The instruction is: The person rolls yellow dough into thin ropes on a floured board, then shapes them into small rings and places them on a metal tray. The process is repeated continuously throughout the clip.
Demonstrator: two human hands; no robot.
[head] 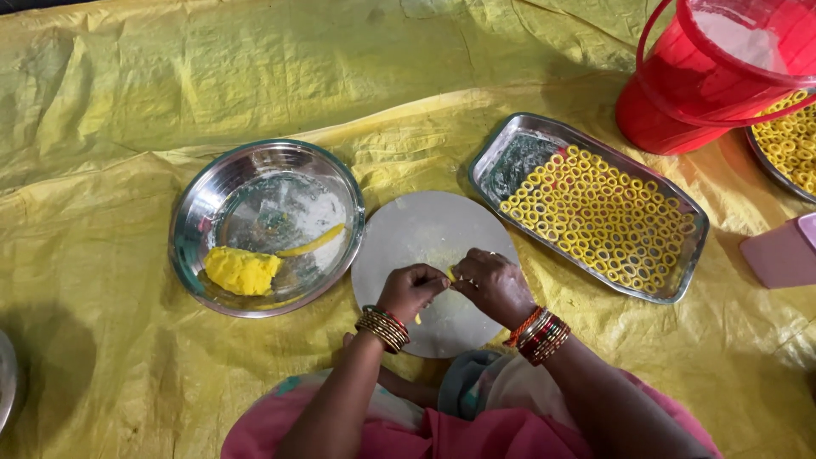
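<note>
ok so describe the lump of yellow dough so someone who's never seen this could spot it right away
Start from the yellow sheet that covers the floor and find the round steel bowl left of the flat round board. The dough lump sits at the bowl's near edge. It is one solid, rough block, unlike the thin yellow strip beside it or the small rings in the rectangular tray.

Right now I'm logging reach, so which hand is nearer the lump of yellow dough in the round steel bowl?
Left. The left hand is over the round board, on the side toward the dough lump in the steel bowl. The right hand sits farther off, on the side toward the rectangular tray.
</note>
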